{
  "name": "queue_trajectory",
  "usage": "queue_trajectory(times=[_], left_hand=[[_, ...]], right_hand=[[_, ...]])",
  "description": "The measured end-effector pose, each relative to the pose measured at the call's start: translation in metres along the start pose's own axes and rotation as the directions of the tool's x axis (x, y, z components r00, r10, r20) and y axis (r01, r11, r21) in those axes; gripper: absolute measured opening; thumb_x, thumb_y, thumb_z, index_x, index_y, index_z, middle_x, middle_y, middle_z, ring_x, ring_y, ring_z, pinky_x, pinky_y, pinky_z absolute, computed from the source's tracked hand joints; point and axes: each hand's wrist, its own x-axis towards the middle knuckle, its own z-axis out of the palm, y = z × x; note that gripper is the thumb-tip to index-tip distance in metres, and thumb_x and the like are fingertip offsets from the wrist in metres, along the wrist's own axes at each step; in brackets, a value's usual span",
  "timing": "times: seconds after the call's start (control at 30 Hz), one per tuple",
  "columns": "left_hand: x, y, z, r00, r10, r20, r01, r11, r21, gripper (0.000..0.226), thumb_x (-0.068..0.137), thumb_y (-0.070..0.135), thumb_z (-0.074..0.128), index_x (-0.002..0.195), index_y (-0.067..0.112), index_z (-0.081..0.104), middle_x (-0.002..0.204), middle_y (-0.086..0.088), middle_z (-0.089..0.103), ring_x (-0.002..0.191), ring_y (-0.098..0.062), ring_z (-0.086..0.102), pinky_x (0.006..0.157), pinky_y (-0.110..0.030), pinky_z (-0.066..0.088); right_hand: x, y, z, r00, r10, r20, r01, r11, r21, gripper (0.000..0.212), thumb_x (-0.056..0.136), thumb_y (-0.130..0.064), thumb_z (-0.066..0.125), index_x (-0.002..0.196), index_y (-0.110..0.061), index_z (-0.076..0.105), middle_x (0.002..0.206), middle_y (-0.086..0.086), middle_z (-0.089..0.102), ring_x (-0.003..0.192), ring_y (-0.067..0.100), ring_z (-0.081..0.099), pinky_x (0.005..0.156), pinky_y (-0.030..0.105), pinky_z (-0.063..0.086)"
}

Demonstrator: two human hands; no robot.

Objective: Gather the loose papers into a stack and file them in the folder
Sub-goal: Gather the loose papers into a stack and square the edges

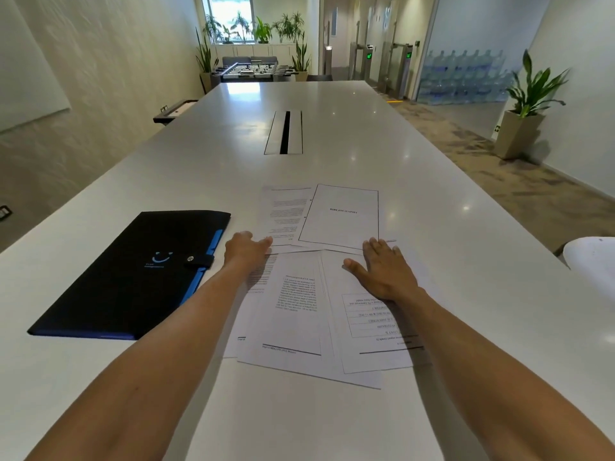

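Loose papers (299, 301), overlapping on counter (332, 128); left hand (246, 247) and right hand (382, 274) flat, open, gripping nothing; risk: sheets skidding apart; folder (133, 274) closed.

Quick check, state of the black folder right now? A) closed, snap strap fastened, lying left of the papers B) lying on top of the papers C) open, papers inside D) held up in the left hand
A: the black folder with blue edging lies flat and closed on the white table, its snap strap fastened, left of the loose white printed papers; both hands rest on the papers.
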Motion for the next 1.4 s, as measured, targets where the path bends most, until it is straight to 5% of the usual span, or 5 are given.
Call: queue_trajectory(times=[0.2,0.4,0.8,0.93,1.4], left_hand=[[0.019,0.005,0.0,0.977,-0.202,0.065,0.212,0.906,-0.365,0.027,0.082,0.027,0.074,0.092,0.007,0.061,0.088,-0.016,0.072,0.068,-0.023,0.064,0.076,-0.037,0.057],[0.026,0.01,0.001,0.95,-0.266,0.16,0.304,0.903,-0.303,0.035,0.079,0.029,0.076,0.099,0.001,0.065,0.071,-0.01,0.061,0.052,-0.017,0.052,0.052,-0.026,0.045],[0.027,0.053,0.016,0.979,-0.188,0.075,0.193,0.979,-0.06,0.04,0.079,0.024,0.077,0.109,0.007,0.057,0.1,-0.01,0.063,0.096,-0.028,0.064,0.079,-0.033,0.054],[0.028,0.065,0.021,0.977,-0.208,0.041,0.21,0.977,-0.043,0.07,0.071,0.027,0.083,0.124,0.0,0.046,0.113,-0.014,0.06,0.103,-0.03,0.061,0.089,-0.038,0.054],[0.05,0.042,0.044,0.974,-0.111,0.2,0.196,0.854,-0.481,0.054,0.055,0.024,0.088,0.1,0.009,0.063,0.103,-0.01,0.072,0.091,-0.026,0.07,0.087,-0.04,0.057]], right_hand=[[0.001,0.002,0.001,1.0,-0.006,-0.007,0.006,1.0,-0.009,0.098,0.082,-0.078,0.007,0.154,-0.011,0.01,0.163,0.008,0.006,0.15,0.021,0.001,0.121,0.043,0.001],[0.002,0.002,0.003,1.0,-0.004,-0.013,0.004,1.0,-0.017,0.097,0.083,-0.077,0.007,0.154,-0.012,0.01,0.163,0.007,0.006,0.15,0.021,0.001,0.121,0.043,0.0],[0.001,0.003,0.005,1.0,-0.005,-0.006,0.005,0.999,-0.033,0.094,0.085,-0.076,0.006,0.155,-0.013,0.008,0.163,0.005,0.004,0.15,0.019,-0.001,0.121,0.041,-0.002],[0.002,0.004,0.006,1.0,-0.005,-0.003,0.005,1.0,-0.027,0.094,0.084,-0.076,0.005,0.155,-0.014,0.007,0.163,0.005,0.003,0.15,0.018,-0.002,0.121,0.041,-0.003],[0.003,0.004,0.005,1.0,-0.017,-0.018,0.016,1.0,-0.019,0.091,0.085,-0.075,0.005,0.155,-0.017,0.007,0.163,0.002,0.003,0.15,0.016,-0.003,0.121,0.042,-0.003]])
